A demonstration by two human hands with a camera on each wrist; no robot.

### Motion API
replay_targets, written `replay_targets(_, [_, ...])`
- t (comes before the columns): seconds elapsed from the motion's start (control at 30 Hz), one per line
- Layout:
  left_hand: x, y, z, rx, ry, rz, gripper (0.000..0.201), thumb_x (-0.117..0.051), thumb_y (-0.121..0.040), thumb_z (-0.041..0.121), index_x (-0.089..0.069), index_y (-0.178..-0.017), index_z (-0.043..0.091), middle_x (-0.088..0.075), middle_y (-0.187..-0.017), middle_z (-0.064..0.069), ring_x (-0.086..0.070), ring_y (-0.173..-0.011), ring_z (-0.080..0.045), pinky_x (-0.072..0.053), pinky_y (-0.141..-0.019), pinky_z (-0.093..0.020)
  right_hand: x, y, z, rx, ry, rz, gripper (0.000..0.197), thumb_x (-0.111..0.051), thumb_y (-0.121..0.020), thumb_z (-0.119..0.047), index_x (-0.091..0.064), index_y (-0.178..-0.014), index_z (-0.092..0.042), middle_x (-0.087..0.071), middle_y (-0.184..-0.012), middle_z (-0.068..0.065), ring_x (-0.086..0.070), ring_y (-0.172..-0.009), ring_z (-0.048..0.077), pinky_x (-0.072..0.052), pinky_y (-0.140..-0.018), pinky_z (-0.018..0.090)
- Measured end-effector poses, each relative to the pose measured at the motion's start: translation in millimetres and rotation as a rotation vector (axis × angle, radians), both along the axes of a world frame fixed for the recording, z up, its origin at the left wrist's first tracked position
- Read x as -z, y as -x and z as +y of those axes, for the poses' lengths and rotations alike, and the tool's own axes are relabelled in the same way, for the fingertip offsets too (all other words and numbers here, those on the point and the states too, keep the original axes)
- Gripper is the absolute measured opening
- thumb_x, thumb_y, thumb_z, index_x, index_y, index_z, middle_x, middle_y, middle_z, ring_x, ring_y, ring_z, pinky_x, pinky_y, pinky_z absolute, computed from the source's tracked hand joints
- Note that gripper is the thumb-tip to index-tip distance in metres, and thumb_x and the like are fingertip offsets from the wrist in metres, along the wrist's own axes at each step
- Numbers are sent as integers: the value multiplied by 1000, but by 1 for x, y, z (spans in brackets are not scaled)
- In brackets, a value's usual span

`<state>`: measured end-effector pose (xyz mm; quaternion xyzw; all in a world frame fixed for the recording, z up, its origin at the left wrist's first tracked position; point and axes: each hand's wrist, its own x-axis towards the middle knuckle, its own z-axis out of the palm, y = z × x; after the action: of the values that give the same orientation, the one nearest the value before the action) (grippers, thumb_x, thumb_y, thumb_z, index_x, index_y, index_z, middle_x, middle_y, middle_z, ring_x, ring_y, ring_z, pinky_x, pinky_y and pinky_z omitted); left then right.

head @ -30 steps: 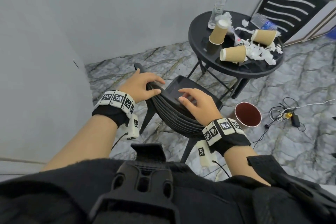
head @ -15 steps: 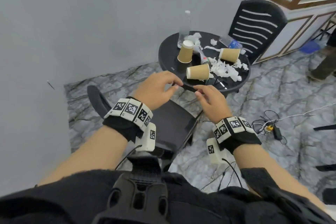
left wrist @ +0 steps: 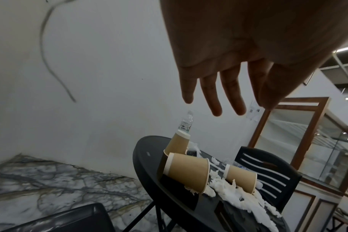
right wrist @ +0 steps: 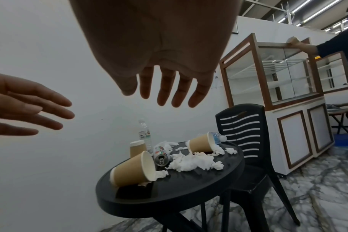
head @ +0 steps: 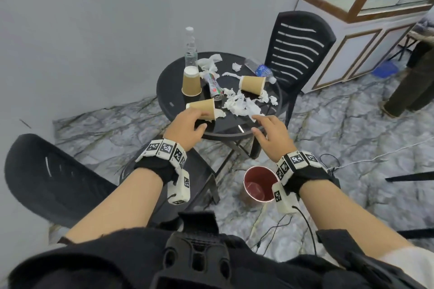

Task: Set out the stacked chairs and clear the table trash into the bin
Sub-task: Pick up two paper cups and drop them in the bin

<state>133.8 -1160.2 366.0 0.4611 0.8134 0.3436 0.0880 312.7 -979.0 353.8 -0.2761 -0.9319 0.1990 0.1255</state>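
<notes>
A round black table (head: 169, 91) holds three brown paper cups: one standing rim-down (head: 191, 82), one lying near the front edge (head: 202, 107) and one lying further back (head: 252, 85). Among them are a can (head: 214, 84), torn white tissue (head: 244, 104), an upright clear bottle (head: 190, 47) and a crushed bottle (head: 261, 69). My left hand (head: 195, 122) hovers open just over the near cup (left wrist: 187, 174). My right hand (head: 260, 124) hovers open above the table's front edge and holds nothing. One black chair (head: 54, 178) stands at my left, another (head: 298, 37) behind the table. A red bin (head: 258, 186) stands on the floor under my right wrist.
A grey wall runs along the left and back. A glass-fronted cabinet (head: 375, 7) stands at the far right, with another person (head: 413, 84) beside it. Cables (head: 328, 166) lie on the marble floor to the right of the bin.
Both hands have let go of the chair, which now stands at my left. They have moved forward over the table's near edge with fingers spread.
</notes>
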Motion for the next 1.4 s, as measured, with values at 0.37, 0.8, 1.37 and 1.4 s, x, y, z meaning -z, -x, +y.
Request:
replay_targets(0.37, [48, 67, 92, -62, 129, -21, 55, -68, -82, 33, -47, -132, 25, -49, -134, -4, -40, -127, -26, -28, -108, -39, 18, 66, 108, 58, 33, -49, 56, -55, -90, -37, -37, -141, -25, -43, -135, 9, -41, -119, 34, -36, -100, 44])
replay_targets(0.8, [79, 139, 168, 107, 635, -57, 101, -77, -61, 56, -21, -143, 42, -32, -146, 6, -26, -139, -21, -4, -109, -68, 45, 180, 218, 65, 9, -236, 64, -59, -86, -40, -30, -142, -33, -36, -145, 3, -32, -130, 33, -37, -99, 52])
replay_targets(1.37, [104, 166, 167, 59, 567, -330, 87, -82, -65, 31, -38, -139, 31, -49, -132, 4, -45, -121, -15, -33, -106, -31, 105, 222, 289, 52, -89, -445, 75, -70, -78, -32, -29, -140, -35, -33, -146, 4, -28, -133, 33, -31, -104, 54])
replay_targets(1.4, [105, 166, 166, 43, 539, -347, 86, -83, -65, 31, -38, -138, 31, -50, -131, 6, -45, -120, -13, -33, -106, -31, 107, 221, 289, 48, -89, -434, 74, -70, -78, -32, -29, -140, -35, -35, -144, 4, -30, -130, 33, -32, -103, 54])
